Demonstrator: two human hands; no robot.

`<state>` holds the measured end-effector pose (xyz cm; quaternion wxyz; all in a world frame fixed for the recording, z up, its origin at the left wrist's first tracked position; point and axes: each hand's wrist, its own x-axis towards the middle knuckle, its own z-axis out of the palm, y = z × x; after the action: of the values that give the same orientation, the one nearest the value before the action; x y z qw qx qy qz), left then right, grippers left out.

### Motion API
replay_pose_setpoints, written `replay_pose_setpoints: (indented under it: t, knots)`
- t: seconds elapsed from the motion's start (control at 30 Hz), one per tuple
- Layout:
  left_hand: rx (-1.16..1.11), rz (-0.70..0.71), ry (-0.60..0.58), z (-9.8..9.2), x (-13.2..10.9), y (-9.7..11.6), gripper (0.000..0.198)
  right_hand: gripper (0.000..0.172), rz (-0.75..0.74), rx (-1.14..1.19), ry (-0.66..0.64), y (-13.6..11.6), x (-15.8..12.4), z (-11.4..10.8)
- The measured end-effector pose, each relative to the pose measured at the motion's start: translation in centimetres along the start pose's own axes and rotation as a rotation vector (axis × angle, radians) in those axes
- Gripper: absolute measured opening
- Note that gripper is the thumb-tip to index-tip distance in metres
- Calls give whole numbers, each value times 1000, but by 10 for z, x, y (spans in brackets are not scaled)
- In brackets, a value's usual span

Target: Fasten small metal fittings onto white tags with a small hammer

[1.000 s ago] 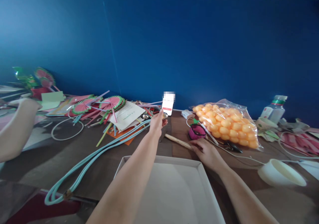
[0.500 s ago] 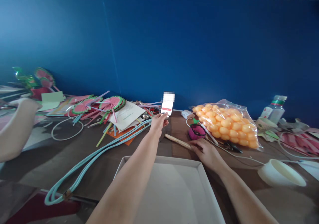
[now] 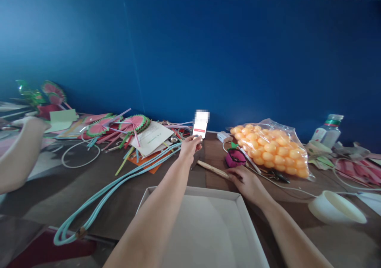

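Observation:
A phone [image 3: 200,125] with a lit white screen and a red button stands near the wall. My left hand [image 3: 189,147] is at the phone's lower edge, its fingers curled together; what they hold, if anything, is hidden. To the right, the fingers of my right hand [image 3: 245,180] are closed on one end of a pale wooden stick [image 3: 212,168], which lies slanted over the brown table. A purple pouch [image 3: 235,158] with dark trim sits just beyond that hand. Below my forearms is a shallow white box [image 3: 208,224], its inside partly covered by my left arm.
On the left are paper watermelon fans [image 3: 134,125], papers [image 3: 153,138] and looped pale-blue tubing [image 3: 107,186]. A bag of orange balls [image 3: 272,147], a bottle [image 3: 326,133] and a white bowl [image 3: 336,207] stand right. Another person's arm [image 3: 22,153] reaches in from the left edge.
My left fingertips have shifted very slightly at the phone's lower edge. My right hand and the stick stay where they were.

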<state>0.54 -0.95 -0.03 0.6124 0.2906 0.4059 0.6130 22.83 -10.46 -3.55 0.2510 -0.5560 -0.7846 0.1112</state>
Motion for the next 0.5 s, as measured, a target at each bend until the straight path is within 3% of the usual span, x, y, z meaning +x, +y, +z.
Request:
replay_pose_setpoints:
  t: [0.23, 0.5]
  knots:
    - [-22, -17, 5, 1, -1, 2, 31, 28, -10, -3, 11, 1, 1, 1]
    - [-32, -13, 33, 2, -2, 3, 24, 28, 0, 11, -6, 3, 0, 1]
